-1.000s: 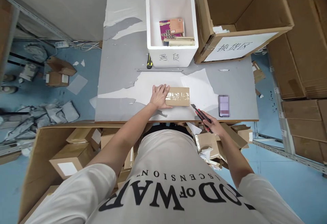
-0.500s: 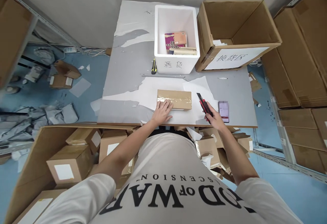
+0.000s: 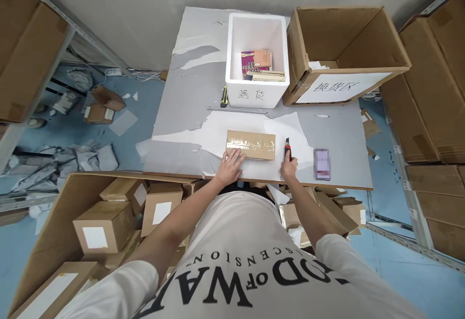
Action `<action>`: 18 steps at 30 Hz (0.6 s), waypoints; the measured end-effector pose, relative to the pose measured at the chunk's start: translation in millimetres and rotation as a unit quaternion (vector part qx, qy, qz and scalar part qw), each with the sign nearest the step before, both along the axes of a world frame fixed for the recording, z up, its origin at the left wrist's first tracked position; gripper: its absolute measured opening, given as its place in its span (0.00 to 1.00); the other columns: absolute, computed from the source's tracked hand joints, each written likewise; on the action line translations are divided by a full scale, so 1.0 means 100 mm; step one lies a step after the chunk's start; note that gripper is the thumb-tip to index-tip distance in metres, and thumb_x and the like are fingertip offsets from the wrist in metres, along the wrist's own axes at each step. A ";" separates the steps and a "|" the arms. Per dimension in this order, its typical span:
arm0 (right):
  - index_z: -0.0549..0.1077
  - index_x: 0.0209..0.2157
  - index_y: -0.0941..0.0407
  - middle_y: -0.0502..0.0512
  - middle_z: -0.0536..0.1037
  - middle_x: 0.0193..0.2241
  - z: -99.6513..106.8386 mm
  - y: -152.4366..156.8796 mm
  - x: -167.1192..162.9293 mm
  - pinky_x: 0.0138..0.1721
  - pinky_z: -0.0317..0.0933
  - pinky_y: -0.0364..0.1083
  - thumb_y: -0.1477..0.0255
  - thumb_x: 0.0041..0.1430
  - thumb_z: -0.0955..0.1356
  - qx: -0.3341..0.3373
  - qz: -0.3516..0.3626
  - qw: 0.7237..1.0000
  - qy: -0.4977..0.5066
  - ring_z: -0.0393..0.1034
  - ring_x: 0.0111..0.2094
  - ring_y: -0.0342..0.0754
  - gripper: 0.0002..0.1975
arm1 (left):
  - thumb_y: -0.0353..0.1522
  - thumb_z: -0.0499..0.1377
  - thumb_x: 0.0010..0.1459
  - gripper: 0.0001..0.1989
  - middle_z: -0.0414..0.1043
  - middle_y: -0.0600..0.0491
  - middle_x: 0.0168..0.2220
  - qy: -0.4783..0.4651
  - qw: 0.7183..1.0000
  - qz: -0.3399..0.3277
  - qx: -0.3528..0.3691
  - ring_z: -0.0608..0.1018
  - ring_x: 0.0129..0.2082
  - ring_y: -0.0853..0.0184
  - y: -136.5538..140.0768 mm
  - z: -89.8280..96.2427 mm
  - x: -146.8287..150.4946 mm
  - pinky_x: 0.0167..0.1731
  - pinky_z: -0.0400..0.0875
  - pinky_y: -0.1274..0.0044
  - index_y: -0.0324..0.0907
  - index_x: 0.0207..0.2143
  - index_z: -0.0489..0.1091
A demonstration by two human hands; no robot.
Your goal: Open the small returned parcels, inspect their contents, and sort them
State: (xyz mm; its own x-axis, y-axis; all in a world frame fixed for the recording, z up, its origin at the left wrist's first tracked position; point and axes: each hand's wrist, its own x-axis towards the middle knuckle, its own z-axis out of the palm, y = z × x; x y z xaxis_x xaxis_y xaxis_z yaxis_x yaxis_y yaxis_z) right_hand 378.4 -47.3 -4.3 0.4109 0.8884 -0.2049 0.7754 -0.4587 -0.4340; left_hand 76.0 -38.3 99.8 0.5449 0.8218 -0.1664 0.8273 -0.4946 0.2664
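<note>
A small oblong brown cardboard box with glossy tape is lying on a torn white layer in the near half of a grey rectangular surface. The bare left hand is touching its near left edge; that grip is staying apart, fingers extended, closing on nothing. The bare right hand is holding a red-and-black utility knife, its grip clamped round the handle; the blade is pointing to the far side, right of the box and not touching it.

Hazards, as I am judging them from where I am standing: with one hand resting only at an edge, the box could be turning under blade pressure, sending the blade toward the left fingers. Too deep a stroke could be scoring any contents, which are remaining hidden. The white layer, if loose, could be slipping underneath. A wide swing rightward could be knocking the flat lilac-screened phone.
</note>
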 end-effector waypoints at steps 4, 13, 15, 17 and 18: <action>0.48 0.66 0.51 0.64 0.60 0.48 -0.09 0.02 -0.16 0.51 0.56 0.58 0.66 0.60 0.56 -0.013 0.010 1.000 -0.010 0.60 0.48 0.58 0.32 | 0.38 0.55 0.57 0.36 0.43 0.42 0.68 0.004 1.000 0.007 -0.002 0.48 0.68 0.53 0.03 0.03 0.03 0.63 0.42 0.56 0.41 0.66 0.50; 0.47 0.66 0.54 0.68 0.54 0.59 0.49 0.26 -0.14 0.55 0.50 0.64 0.62 0.63 0.56 0.074 0.069 0.995 -0.017 0.50 0.59 0.62 0.31 | 0.46 0.59 0.52 0.42 0.47 0.40 0.67 0.019 0.999 0.035 -0.010 0.50 0.67 0.48 0.07 0.07 0.16 0.63 0.39 0.53 0.42 0.66 0.50; 0.47 0.66 0.55 0.67 0.56 0.60 0.75 0.46 -0.19 0.56 0.49 0.62 0.60 0.64 0.55 0.135 0.165 0.977 -0.015 0.50 0.60 0.61 0.32 | 0.47 0.60 0.50 0.44 0.49 0.40 0.67 0.025 0.999 0.037 -0.015 0.51 0.66 0.48 0.07 0.07 0.17 0.63 0.39 0.54 0.42 0.66 0.51; 0.51 0.65 0.55 0.67 0.56 0.62 0.98 0.65 -0.30 0.57 0.47 0.60 0.59 0.63 0.58 0.128 0.316 0.939 -0.028 0.49 0.61 0.62 0.32 | 0.47 0.61 0.48 0.45 0.50 0.41 0.66 0.026 0.999 0.034 -0.018 0.51 0.66 0.47 0.08 0.08 0.18 0.63 0.39 0.54 0.43 0.65 0.51; 0.53 0.65 0.55 0.66 0.55 0.63 1.07 0.74 -0.37 0.57 0.46 0.60 0.58 0.62 0.59 0.114 0.373 0.920 -0.042 0.48 0.61 0.63 0.32 | 0.48 0.62 0.47 0.46 0.51 0.41 0.66 0.026 0.999 0.031 -0.020 0.52 0.66 0.47 0.09 0.08 0.18 0.63 0.39 0.54 0.43 0.65 0.51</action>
